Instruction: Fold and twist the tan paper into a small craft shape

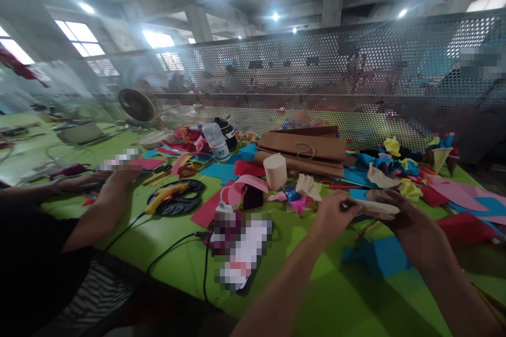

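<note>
My left hand (336, 217) pinches one end of a cream-coloured piece of paper (377, 209), perhaps crepe paper, folded or rolled into a narrow strip. Around its other end my right hand (413, 231) curls its fingers. The strip is held just above the table, roughly level. Beneath my hands lies a blue paper piece (389, 255). Close behind them are a crumpled cream paper piece (308, 187) and another cream piece (381, 176). Beyond my left hand, a cream roll (275, 172) stands upright.
Left of me, a co-worker's forearms (103, 205) rest over the green table (174, 247). A yellow glue gun (169, 194) lies on a black tray, its cord trailing. A phone (247, 255), brown paper (304, 150), a bottle (216, 142) and coloured scraps surround; a perforated screen (276, 78) stands behind.
</note>
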Demonstrator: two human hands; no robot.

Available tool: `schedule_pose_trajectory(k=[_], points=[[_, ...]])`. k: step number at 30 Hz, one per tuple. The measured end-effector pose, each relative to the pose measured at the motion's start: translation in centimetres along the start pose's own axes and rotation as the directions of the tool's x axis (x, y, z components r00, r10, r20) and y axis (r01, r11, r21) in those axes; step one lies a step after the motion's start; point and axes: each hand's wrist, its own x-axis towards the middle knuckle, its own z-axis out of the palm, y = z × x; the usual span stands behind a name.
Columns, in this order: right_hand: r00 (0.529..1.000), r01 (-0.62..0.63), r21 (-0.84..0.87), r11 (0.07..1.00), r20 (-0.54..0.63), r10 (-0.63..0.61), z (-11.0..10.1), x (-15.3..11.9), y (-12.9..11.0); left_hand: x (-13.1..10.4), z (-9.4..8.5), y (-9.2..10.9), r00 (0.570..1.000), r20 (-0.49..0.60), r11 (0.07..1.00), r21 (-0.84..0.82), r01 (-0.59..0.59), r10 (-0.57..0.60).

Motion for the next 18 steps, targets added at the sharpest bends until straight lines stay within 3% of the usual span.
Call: schedule_pose_trajectory(k=[3,8,12,15,17,18], points=[[0.998,-0.057,0.084,0.995,-0.002,0.058,0.2,0.4,1.0,0.0,0.4,-0.7,0.995,0.012,0.992,0.069,-0.102,0.102],[0.98,-0.199,0.12,0.973,0.023,0.198,1.4,0.1,3.3,0.0,1.0,-1.3,0.995,0.024,0.995,-0.004,-0.099,0.099],[0.987,-0.042,-0.004,0.999,-0.158,0.04,2.1,-0.2,2.9,0.3,-0.3,-0.5,0.992,0.11,0.998,-0.019,-0.064,0.066],[0.958,0.111,-0.049,0.993,-0.26,-0.12,1.8,-0.2,1.6,0.8,-2.6,0.0,0.995,0.035,0.953,0.293,0.08,-0.094],[0.938,0.162,-0.065,0.985,-0.299,-0.174,1.6,-0.2,1.0,0.9,-3.7,-0.2,0.982,-0.011,0.806,0.57,0.16,-0.187],[0.931,0.171,-0.071,0.983,-0.314,-0.185,1.6,-0.2,0.8,0.9,-4.0,-0.5,0.976,0.018,0.724,0.674,0.147,-0.215]])
